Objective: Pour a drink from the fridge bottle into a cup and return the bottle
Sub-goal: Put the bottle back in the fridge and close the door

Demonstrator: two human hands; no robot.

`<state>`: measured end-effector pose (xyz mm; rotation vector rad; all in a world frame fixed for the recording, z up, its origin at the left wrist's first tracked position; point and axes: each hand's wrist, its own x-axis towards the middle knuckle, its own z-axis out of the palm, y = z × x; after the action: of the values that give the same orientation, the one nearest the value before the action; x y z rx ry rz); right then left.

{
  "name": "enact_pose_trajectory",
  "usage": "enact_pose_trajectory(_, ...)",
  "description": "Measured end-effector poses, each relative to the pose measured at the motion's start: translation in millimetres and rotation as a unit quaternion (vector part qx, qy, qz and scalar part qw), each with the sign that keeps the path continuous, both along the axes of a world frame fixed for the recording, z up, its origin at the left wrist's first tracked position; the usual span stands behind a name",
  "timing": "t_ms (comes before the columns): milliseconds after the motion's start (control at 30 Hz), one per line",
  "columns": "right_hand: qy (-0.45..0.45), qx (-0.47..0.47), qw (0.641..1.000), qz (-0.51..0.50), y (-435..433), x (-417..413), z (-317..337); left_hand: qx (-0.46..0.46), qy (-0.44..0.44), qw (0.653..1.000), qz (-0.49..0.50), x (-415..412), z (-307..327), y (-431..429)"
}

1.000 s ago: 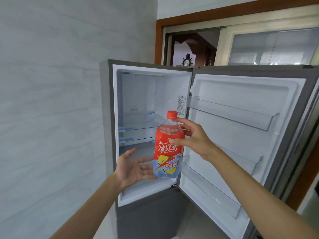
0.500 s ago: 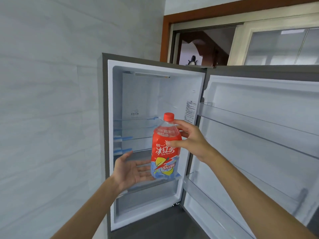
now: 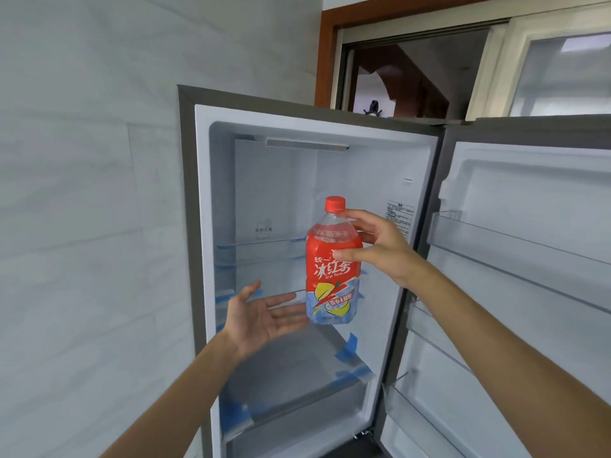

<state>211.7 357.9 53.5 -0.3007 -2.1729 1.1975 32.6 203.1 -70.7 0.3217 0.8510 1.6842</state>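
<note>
**Bottle at the fridge, cap on**

Head view: right hand [image 3: 380, 249] gripped the bottle [image 3: 332, 269] upright in front of the open fridge [image 3: 211, 206]; left hand [image 3: 264, 317] lay open, palm up, by its base. No cup showed, so whether the pour was done couldn't be told.

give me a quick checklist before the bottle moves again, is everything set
1. Cap on the bottle: ok, the red cap sits on the neck.
2. Right hand grip: ok, thumb and fingers wrap the upper part of the bottle.
3. Left hand support: not ok, it is open, palm up, beside the bottle's base; contact cannot be told.
4. Bottle upright: ok, only a slight tilt.
5. Fridge door open: ok, swung wide to the right.
6. Glass shelves: ok, nothing stands on the visible ones.
7. Cup: cannot tell, none in view.
</note>
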Motion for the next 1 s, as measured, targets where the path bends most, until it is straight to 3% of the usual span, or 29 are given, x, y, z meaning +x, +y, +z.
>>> enact_pose_trajectory(467,-0.001,-0.041,0.998,0.046,92,-112,-6,-0.008,-0.009,0.994,0.110,-65,14,79)
enact_pose_trajectory(800,-0.014,-0.052,0.993,0.109,156,-213,-11,0.052,-0.076,0.960,0.263,-105,3,118)
enact_pose_trajectory(1000,-0.024,-0.057,0.988,0.142,184,-253,-31,0.019,-0.043,0.937,0.345,-125,-4,143)
